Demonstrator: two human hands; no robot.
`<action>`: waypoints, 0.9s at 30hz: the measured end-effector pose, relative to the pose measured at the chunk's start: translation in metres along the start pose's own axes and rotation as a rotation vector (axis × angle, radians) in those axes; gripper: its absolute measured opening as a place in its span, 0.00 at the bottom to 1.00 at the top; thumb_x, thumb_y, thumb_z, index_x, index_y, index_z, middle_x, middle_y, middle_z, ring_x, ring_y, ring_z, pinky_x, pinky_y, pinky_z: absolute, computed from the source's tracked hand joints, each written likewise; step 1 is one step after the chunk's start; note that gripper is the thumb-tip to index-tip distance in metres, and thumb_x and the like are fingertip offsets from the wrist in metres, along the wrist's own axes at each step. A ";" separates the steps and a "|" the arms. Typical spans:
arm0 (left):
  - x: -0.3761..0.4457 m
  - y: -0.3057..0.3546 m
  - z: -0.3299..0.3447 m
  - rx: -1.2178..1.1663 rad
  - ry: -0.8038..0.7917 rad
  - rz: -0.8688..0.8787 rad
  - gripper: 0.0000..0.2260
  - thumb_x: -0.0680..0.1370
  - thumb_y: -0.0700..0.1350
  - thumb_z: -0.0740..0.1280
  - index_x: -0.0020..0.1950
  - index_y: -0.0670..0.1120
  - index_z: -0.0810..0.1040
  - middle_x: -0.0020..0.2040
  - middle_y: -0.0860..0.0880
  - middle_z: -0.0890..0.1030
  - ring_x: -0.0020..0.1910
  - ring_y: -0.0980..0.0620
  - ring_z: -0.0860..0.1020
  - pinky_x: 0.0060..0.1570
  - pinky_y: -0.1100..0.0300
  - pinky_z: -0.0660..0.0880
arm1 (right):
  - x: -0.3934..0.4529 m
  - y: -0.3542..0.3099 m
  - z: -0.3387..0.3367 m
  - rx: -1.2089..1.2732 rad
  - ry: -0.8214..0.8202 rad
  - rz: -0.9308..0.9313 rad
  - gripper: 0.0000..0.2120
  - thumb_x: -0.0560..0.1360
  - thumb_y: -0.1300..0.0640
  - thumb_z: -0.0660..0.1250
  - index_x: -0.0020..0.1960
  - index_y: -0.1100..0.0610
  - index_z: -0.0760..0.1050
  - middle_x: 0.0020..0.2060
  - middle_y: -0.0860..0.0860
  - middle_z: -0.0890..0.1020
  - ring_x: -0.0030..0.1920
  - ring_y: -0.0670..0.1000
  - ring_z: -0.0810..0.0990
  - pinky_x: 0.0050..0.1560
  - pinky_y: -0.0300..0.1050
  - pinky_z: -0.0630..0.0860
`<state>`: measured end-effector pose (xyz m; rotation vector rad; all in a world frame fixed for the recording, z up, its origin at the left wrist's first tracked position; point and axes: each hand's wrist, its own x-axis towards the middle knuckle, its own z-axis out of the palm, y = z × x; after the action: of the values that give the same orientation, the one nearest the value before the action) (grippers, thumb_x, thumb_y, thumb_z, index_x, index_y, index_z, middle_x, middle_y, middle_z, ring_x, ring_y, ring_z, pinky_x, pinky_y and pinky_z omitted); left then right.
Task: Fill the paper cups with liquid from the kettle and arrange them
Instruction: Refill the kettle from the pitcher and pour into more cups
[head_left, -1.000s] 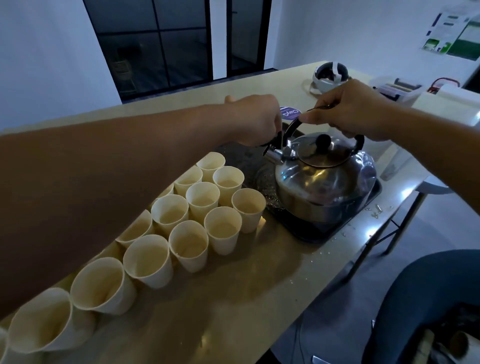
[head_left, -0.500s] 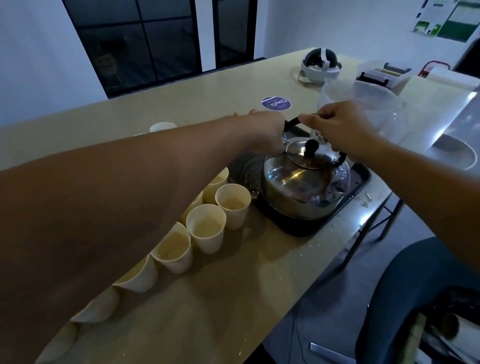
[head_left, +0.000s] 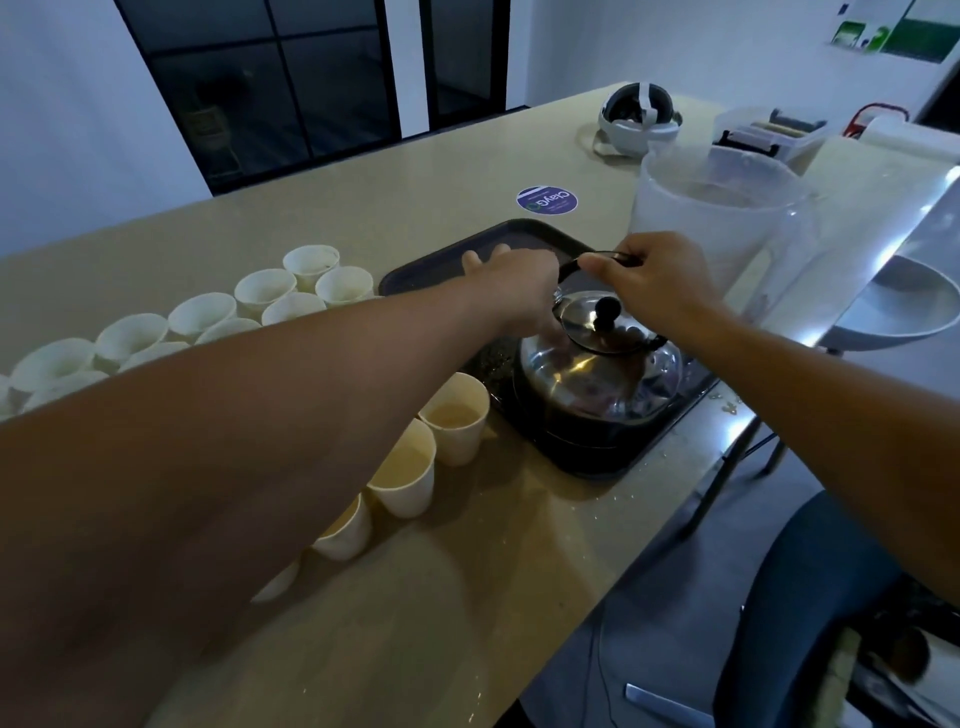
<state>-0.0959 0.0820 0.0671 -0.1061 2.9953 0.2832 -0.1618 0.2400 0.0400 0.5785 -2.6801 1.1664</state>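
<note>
The kettle (head_left: 597, 379) is sitting on the dark tray (head_left: 441, 260), near the front edge of the surface (head_left: 415, 597). The right hand (head_left: 654, 280) is pinching the black arched handle (head_left: 597, 258) at its top. The left hand (head_left: 511, 291) is reaching over the spout side of the kettle; its fingers are hidden behind the wrist, so its grip cannot be determined.

Risks, as judged from this position:
- The lid (head_left: 592, 322) is resting loose under its knob. A steep tilt is likely to let it slip.
- The left forearm is passing directly above the near row of paper cups (head_left: 452, 426). A drop of the elbow is likely to knock filled cups over.
- A thin handle held by a pinch alone is giving little control of a swinging, heavy body.
- The metal may be hot where the left hand is touching it.

Clearances:
- The tray is lying just beside the front edge of the surface, with droplets already showing there; a chair (head_left: 810, 597) is standing below.
- A clear plastic jug (head_left: 727, 234) is crowding the right of the kettle.
- The far row of cups (head_left: 311, 260) is closing off the left.
- Open room is remaining behind the tray, toward the round sticker (head_left: 547, 200), and on the bare surface in front of the near cups.
</note>
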 end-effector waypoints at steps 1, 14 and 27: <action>0.002 -0.001 0.004 0.017 0.016 -0.002 0.34 0.68 0.61 0.77 0.67 0.48 0.69 0.66 0.47 0.74 0.70 0.42 0.65 0.66 0.40 0.60 | -0.001 0.001 0.002 0.000 -0.003 0.000 0.21 0.75 0.44 0.73 0.32 0.56 0.72 0.27 0.50 0.72 0.28 0.47 0.69 0.24 0.30 0.62; 0.012 -0.009 0.027 0.223 0.208 0.054 0.30 0.71 0.60 0.74 0.66 0.48 0.70 0.63 0.48 0.75 0.67 0.45 0.68 0.64 0.42 0.61 | -0.003 0.010 0.016 -0.020 0.041 -0.069 0.17 0.77 0.42 0.70 0.35 0.50 0.72 0.29 0.46 0.73 0.30 0.43 0.70 0.33 0.38 0.64; 0.015 -0.017 0.008 -0.020 0.066 -0.017 0.31 0.68 0.56 0.75 0.68 0.51 0.70 0.63 0.51 0.76 0.69 0.46 0.66 0.68 0.40 0.57 | -0.004 0.008 0.018 -0.033 0.049 -0.025 0.20 0.77 0.41 0.70 0.32 0.48 0.69 0.30 0.47 0.73 0.32 0.44 0.71 0.33 0.40 0.64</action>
<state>-0.1082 0.0658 0.0541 -0.1456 3.0558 0.3137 -0.1616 0.2329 0.0217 0.5692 -2.6380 1.1135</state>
